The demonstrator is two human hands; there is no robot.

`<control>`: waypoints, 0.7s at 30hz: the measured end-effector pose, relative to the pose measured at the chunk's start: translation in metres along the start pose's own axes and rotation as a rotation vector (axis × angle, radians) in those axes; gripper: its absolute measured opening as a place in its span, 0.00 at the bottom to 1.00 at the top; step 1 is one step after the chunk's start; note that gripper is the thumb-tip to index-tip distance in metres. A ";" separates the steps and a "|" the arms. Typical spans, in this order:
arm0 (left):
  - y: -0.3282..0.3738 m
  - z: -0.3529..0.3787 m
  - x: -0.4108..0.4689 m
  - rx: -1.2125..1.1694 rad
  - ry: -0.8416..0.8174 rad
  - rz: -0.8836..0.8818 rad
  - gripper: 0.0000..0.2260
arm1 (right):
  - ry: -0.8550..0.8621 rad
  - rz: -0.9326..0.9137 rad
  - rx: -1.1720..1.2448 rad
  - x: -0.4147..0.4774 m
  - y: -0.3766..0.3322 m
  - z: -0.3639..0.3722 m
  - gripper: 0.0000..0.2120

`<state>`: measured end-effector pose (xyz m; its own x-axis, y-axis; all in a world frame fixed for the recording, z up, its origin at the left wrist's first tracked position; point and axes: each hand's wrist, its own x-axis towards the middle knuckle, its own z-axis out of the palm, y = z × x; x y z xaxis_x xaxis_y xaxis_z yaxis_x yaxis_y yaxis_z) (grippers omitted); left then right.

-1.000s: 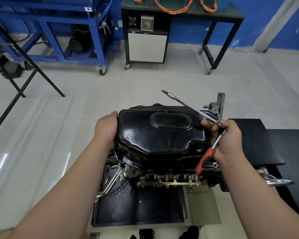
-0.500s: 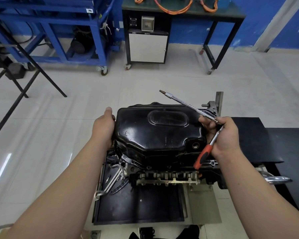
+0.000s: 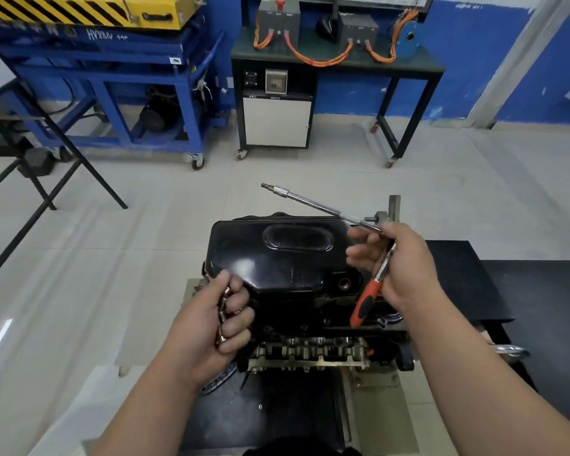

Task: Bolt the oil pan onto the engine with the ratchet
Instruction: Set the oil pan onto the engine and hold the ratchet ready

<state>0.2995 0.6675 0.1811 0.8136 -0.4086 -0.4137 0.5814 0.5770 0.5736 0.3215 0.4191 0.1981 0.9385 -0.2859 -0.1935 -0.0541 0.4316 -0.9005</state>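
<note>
A glossy black oil pan (image 3: 277,255) lies on top of the upturned engine (image 3: 313,337) at the centre. My right hand (image 3: 399,261) grips a ratchet (image 3: 372,284) with a red and black handle, over the pan's right end. Its long chrome extension (image 3: 313,205) points up and to the left above the pan. My left hand (image 3: 218,320) is curled round several copper-coloured bolts (image 3: 222,314) at the pan's near left corner.
The engine stands on a low stand with a black mat (image 3: 270,409) in front. A black bench (image 3: 507,291) lies to the right. A blue cart (image 3: 112,93) and a black table with orange cables (image 3: 336,57) stand at the back. A black folding frame (image 3: 46,179) is at the left.
My left hand has left the pan's left side, come nearer and now holds bolts. My right hand has opened its fingers a little round the ratchet. The view has tilted up.
</note>
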 end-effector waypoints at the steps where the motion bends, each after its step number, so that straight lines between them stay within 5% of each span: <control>1: -0.008 0.013 -0.002 0.009 -0.066 -0.043 0.11 | -0.020 -0.005 -0.036 -0.004 0.000 0.003 0.15; 6: -0.030 0.075 0.018 0.330 -0.149 -0.120 0.10 | -0.119 -0.065 -0.114 -0.015 -0.008 0.007 0.09; 8: -0.032 0.096 0.033 0.461 -0.135 -0.112 0.13 | -0.163 -0.110 -0.158 -0.014 -0.021 -0.001 0.14; 13: -0.036 0.140 0.059 0.775 -0.191 -0.090 0.23 | -0.311 -0.179 -0.570 -0.008 -0.051 -0.033 0.10; 21: -0.053 0.184 0.086 1.067 -0.296 -0.149 0.34 | -0.493 -0.245 -0.868 0.014 -0.092 -0.083 0.06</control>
<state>0.3395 0.4715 0.2444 0.6215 -0.6574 -0.4261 0.2637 -0.3366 0.9040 0.3112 0.3049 0.2458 0.9820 0.1848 0.0385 0.1134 -0.4145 -0.9030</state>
